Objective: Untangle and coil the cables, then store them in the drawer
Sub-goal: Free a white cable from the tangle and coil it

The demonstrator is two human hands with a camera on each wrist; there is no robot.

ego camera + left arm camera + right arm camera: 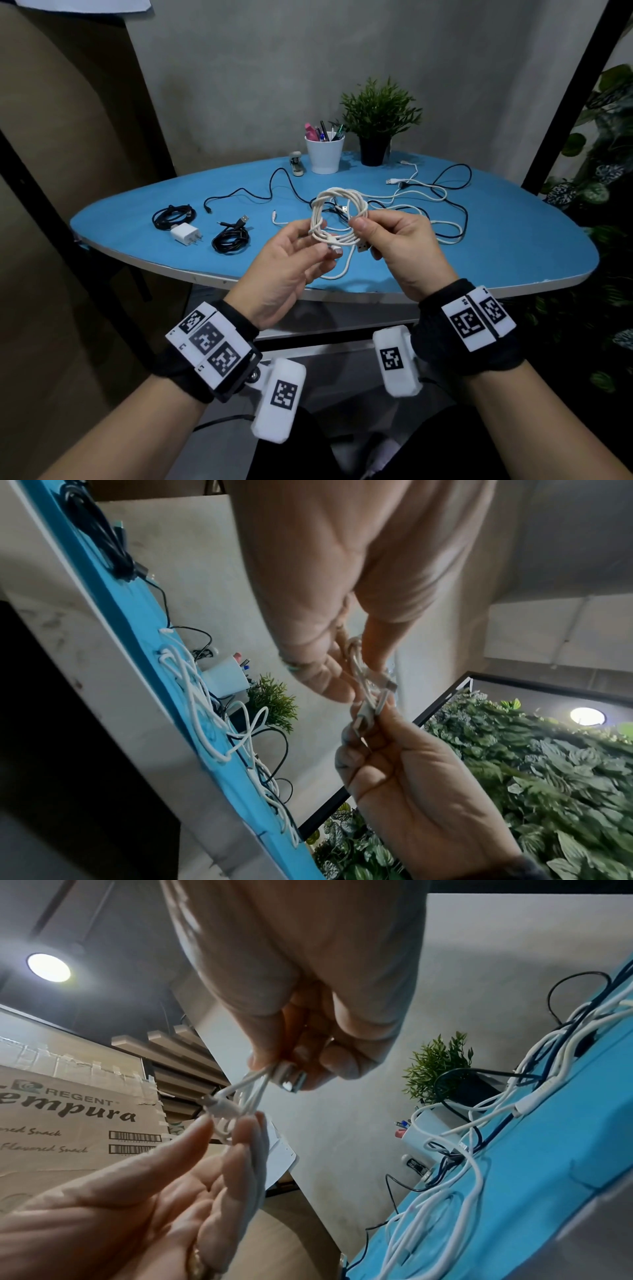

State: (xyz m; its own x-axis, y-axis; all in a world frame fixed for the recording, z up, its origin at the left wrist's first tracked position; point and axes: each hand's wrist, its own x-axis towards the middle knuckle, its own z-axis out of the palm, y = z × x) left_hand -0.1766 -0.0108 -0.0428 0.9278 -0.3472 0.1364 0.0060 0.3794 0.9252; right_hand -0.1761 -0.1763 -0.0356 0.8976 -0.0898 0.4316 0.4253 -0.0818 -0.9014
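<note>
Holding the white cable coil [337,214] up above the blue table [496,246], you keep it between both hands so the loops do not fall open. Your right hand [400,246] pinches the loops together with the USB plug [291,1080] between thumb and fingers, probably to lock the coil. Your left hand [287,253] lies half open under the coil, and its fingertips [246,1123] pinch the small connector end [337,251], I think to tuck it in. Two black coils [230,238] lie finished beside the white charger [185,234]. More white and black cables [428,202] wait tangled behind the coil. No picture shows the drawer clearly, so storing comes later.
</note>
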